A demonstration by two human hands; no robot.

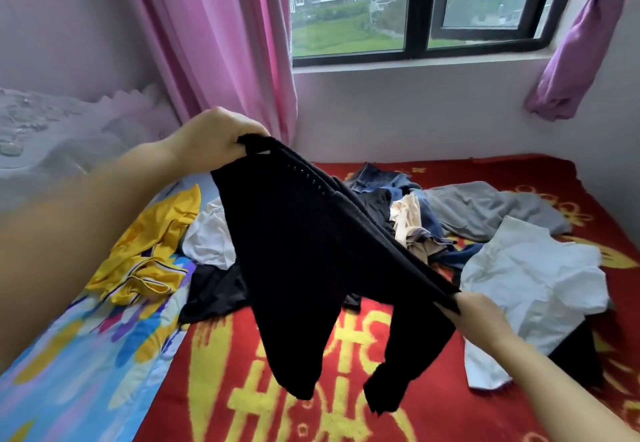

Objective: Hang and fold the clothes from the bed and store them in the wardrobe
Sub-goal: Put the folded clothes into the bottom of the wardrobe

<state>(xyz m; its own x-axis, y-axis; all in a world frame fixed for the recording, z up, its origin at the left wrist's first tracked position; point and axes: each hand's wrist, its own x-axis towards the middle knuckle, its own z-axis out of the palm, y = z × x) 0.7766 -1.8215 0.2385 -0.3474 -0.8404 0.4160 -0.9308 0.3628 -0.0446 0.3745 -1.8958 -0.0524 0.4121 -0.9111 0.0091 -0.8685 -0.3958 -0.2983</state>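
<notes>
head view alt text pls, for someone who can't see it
Two bare hands, left hand and right hand, hold a black knit top stretched in the air above a red blanket strewn with clothes, below a window with pink curtains.

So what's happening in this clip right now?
A person is holding a black top up over the bed, stretched between both hands. The left hand grips one end high up, and the right hand grips the other end lower down, with the sleeves dangling. The remaining clothes lie unfolded on the bed: a yellow garment, white pieces, a grey one, and a mixed heap behind. No wardrobe is in view.
</notes>
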